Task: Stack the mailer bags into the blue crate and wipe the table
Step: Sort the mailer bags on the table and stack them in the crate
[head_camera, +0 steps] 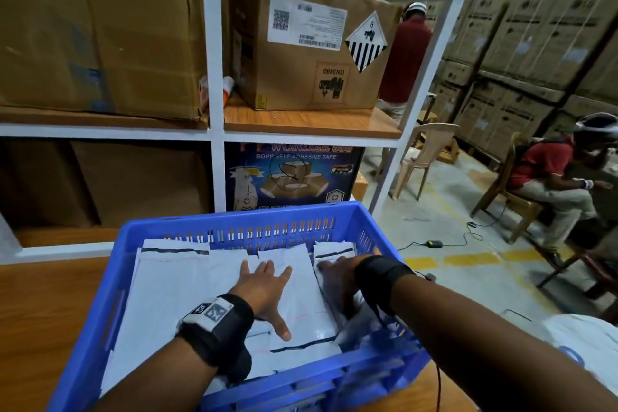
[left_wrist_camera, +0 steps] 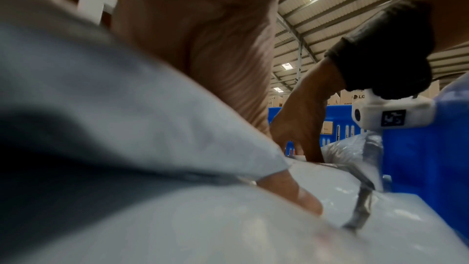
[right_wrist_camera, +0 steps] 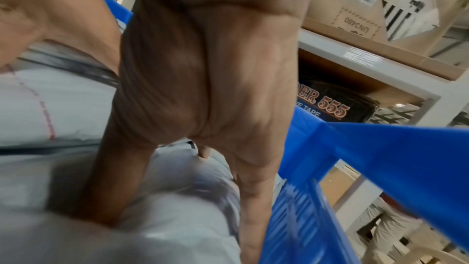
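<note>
At the bottom centre of the head view, the left hand (head_camera: 266,291) lies flat with fingers spread, palm pressing down on the white mailer bags (head_camera: 174,294) inside the blue crate (head_camera: 100,284). The left wrist view shows a fingertip (left_wrist_camera: 296,194) pushed into the glossy bag surface. Just right of it, the right hand (head_camera: 337,281) reaches down with straight fingers along the crate's right wall, pushing a bag edge into the gap there; in the right wrist view its fingers (right_wrist_camera: 251,198) point downward between the bags (right_wrist_camera: 177,228) and the blue wall (right_wrist_camera: 380,158), curled round nothing. The bags fill the crate floor in overlapping layers, some showing dark seal strips.

The crate sits on a wooden table (head_camera: 40,311), lower left of the frame. Beyond it, in the centre, stands a white shelf rack (head_camera: 214,110) holding cardboard boxes (head_camera: 307,53) and a dark tape carton (head_camera: 291,177). On the right edge a seated person (head_camera: 548,184) is on a wooden chair, with a plastic chair (head_camera: 424,157) and stacked cartons (head_camera: 521,53) farther back; another person (head_camera: 406,53) stands behind the rack.
</note>
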